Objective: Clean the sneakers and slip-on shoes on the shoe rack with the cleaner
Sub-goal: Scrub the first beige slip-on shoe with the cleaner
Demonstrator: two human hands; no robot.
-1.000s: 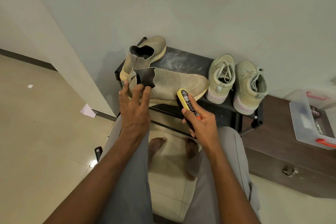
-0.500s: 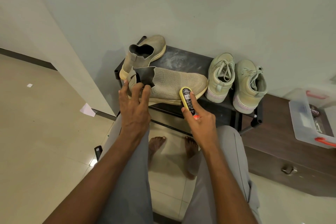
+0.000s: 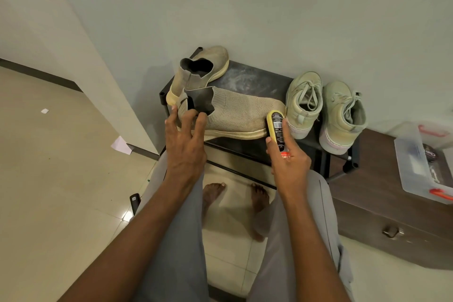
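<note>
rack (image 3: pixel 247 79): dark shelf against the wall, all four shoes sit on top of it
back slip-on (image 3: pixel 203 68): far left corner of the rack, nobody's touching it, looks dusty still imo
left hand (image 3: pixel 185 140): front left of the rack, fingers spread, tips steadying the heel collar of the front slip-on, more a brace than a grab
front slip-on (image 3: pixel 240 113): lies sideways along the rack's front edge, toe pointing right, this is the one in progress
right hand (image 3: pixel 288 157): wrapped round the cleaner, at the rack's front middle
cleaner (image 3: pixel 275 127): yellow sponge tip right up at the slip-on's toe
sneakers (image 3: pixel 326 105): right end of the rack, side by side, untouched
progress: early I'd guess, one shoe underway, three left
</note>
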